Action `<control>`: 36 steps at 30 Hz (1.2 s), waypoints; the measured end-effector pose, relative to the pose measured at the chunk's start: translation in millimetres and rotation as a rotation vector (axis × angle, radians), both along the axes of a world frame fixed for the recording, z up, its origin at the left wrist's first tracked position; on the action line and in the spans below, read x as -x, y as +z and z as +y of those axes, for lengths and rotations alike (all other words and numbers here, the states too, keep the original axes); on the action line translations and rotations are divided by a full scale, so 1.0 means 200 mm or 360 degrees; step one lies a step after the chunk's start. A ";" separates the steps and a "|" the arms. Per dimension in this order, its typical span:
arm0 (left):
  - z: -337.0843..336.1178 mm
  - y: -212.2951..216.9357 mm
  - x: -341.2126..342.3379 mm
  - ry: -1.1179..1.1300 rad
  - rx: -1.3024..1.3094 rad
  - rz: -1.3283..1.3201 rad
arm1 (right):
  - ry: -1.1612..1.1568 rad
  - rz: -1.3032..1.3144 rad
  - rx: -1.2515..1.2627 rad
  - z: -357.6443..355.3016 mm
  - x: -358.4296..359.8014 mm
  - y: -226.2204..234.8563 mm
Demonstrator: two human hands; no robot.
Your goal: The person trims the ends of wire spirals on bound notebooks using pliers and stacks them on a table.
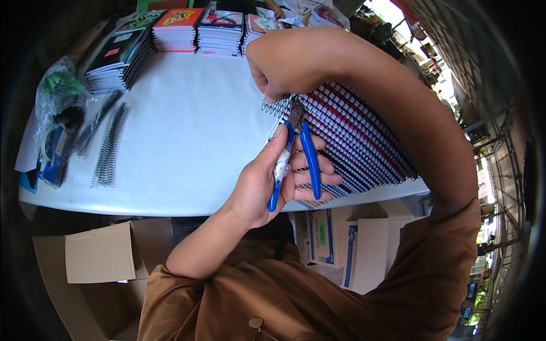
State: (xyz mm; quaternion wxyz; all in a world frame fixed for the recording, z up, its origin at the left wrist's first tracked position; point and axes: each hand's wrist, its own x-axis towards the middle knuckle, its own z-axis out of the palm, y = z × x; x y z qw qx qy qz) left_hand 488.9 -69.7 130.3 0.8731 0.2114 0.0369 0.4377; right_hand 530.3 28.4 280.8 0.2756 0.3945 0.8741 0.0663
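Note:
My left hand (263, 176) is wrapped loosely around blue-handled wire cutters (310, 162), with whitish wrapping on one handle. The handles stand apart, and the dark jaws point away from me, up to the spiral edge of a stack of notebooks (358, 136). Black, red and pale wire coils run along that stack in rows. My right arm reaches around the stack's far side. The right hand (284, 65) is closed, its fingertips pinching the end of a wire coil (275, 105) beside the cutter jaws. The palm hides part of that grip.
Piles of spiral notebooks (177, 35) line the table's far edge. Loose wire coils (108, 145), a tape dispenser (54, 150) and a plastic bag (60, 85) lie left on the white table (187, 131). Below are cardboard boxes (99, 253). Another person's hand (276, 10) shows far off.

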 end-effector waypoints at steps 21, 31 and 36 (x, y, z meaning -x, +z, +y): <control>-0.03 -0.08 0.00 0.0046 -0.0129 0.0217 | 0.0038 -0.0180 0.0027 0.01 0.06 -0.08; 0.08 -0.30 -0.02 -0.0459 -0.0208 -0.1077 | -0.0013 -0.0240 0.0064 0.01 0.10 -0.11; -0.04 -0.12 0.01 -0.0028 -0.0050 0.0094 | -0.0152 -0.0157 0.0175 0.00 0.08 -0.11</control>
